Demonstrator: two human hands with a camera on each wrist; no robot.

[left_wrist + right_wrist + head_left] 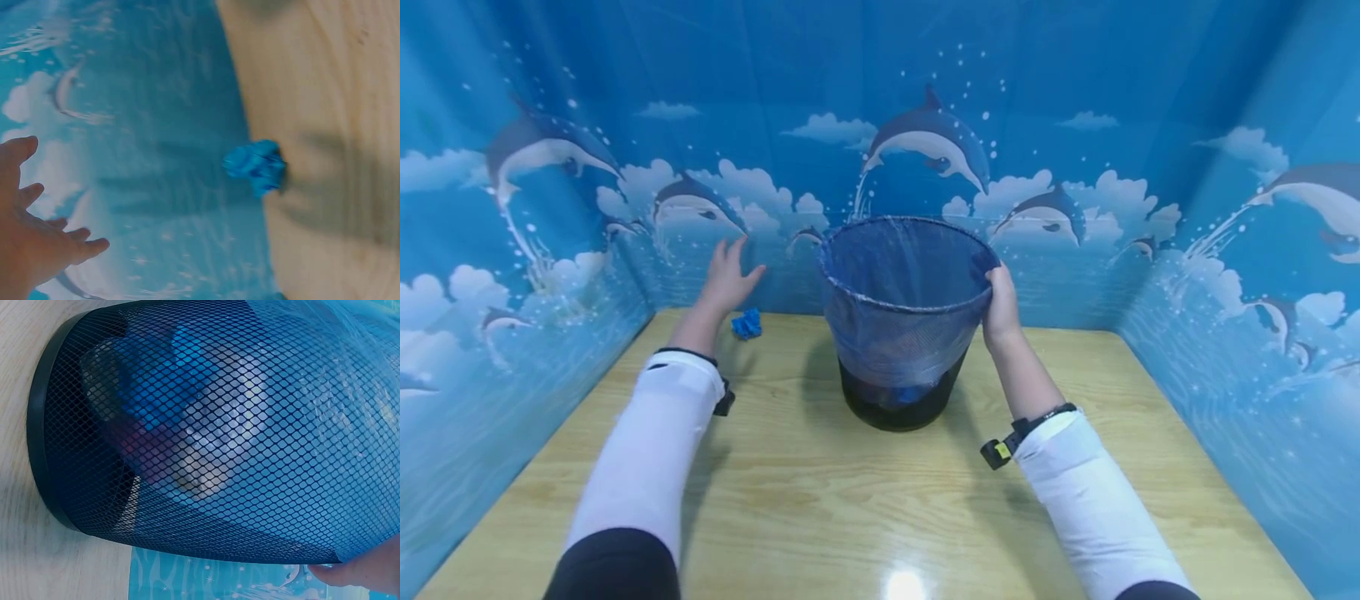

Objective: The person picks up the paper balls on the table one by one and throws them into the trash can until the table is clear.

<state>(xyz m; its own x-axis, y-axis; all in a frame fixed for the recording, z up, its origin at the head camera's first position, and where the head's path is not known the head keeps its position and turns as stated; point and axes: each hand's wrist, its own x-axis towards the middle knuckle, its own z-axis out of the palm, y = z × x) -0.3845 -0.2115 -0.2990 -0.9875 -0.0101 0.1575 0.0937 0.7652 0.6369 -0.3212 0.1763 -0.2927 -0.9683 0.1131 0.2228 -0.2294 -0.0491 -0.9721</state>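
Note:
A black mesh wastebasket (pixel 904 400) stands upright on the table, lined with a bluish see-through bag (pixel 895 333) folded over its rim. My right hand (pixel 1002 304) grips the rim on the right side, with some fingers inside the bag. In the right wrist view, crumpled blue, reddish and pale litter (pixel 169 394) shows through the mesh. Only a small part of the right hand (pixel 365 570) appears there. My left hand (pixel 730 279) is held in the air with fingers spread, holding nothing. Close by it, a crumpled blue wad (pixel 747 323) lies at the table's back edge.
The light wooden table (pixel 820 500) is bounded at the back and sides by blue curtains (pixel 760 108) printed with dolphins and clouds. A camera on a strap (pixel 997 452) sits on the right wrist, and another camera (pixel 725 398) on the left.

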